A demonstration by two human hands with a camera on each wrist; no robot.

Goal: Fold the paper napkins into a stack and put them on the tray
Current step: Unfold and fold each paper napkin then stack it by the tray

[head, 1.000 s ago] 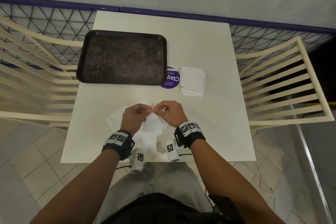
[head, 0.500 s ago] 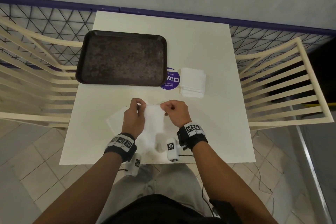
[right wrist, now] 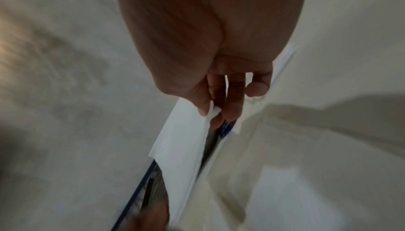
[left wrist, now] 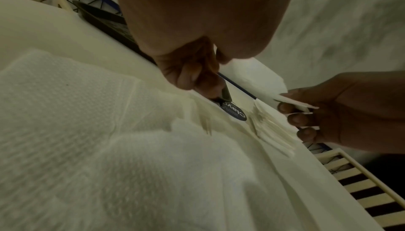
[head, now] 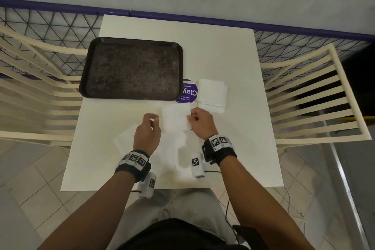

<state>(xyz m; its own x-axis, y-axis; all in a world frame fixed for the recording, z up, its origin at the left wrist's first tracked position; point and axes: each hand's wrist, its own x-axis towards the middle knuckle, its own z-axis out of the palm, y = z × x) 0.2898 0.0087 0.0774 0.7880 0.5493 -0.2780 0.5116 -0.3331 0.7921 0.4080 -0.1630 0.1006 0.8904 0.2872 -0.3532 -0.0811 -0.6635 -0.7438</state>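
Observation:
A folded white napkin hangs just above the white table, near the middle. My right hand pinches its right edge between thumb and fingers. My left hand hovers just left of the napkin with its fingers curled and nothing visible in them. Right of the held napkin lies a stack of folded napkins. Loose unfolded napkins lie under and behind my hands. The dark tray sits at the back left with nothing on it.
A round purple sticker shows between the tray and the stack. Cream slatted chairs stand to the left and right of the table. A mesh fence with a purple rail runs along the far edge.
The folded napkin has moved forward and right toward the stack in my right hand. My left hand has let go of it and stays behind at the left.

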